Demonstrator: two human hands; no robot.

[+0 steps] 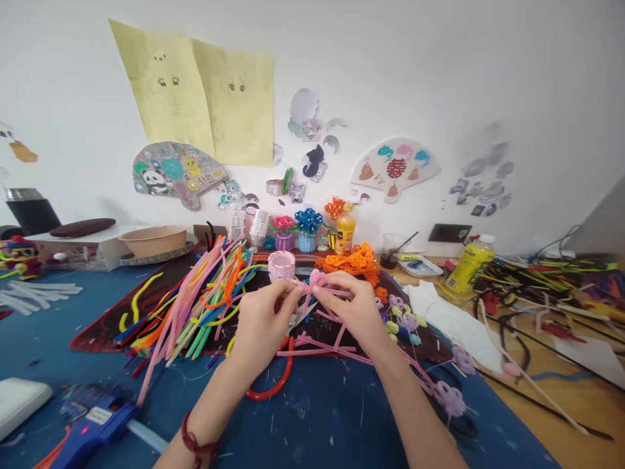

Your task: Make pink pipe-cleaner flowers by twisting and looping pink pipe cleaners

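Observation:
Between my two hands is a pink pipe cleaner (318,280), bent into small loops at its top. My left hand (273,309) pinches it from the left with thumb and forefinger. From the right, my right hand (355,306) grips the looped part between its fingertips. Below them lie red-handled scissors (273,391), their blades partly hidden by my left hand. More pink pipe cleaners (317,348) are spread on the dark mat under my hands. A small pink pot (281,266) stands just behind my left hand.
Left is a heap of coloured pipe cleaners (195,293); at front left, a blue glue gun (92,430). Orange pipe-cleaner pieces (359,260) and a juice bottle (346,229) stand behind my right hand. Lilac flowers (449,397) lie right, near a yellow bottle (469,266).

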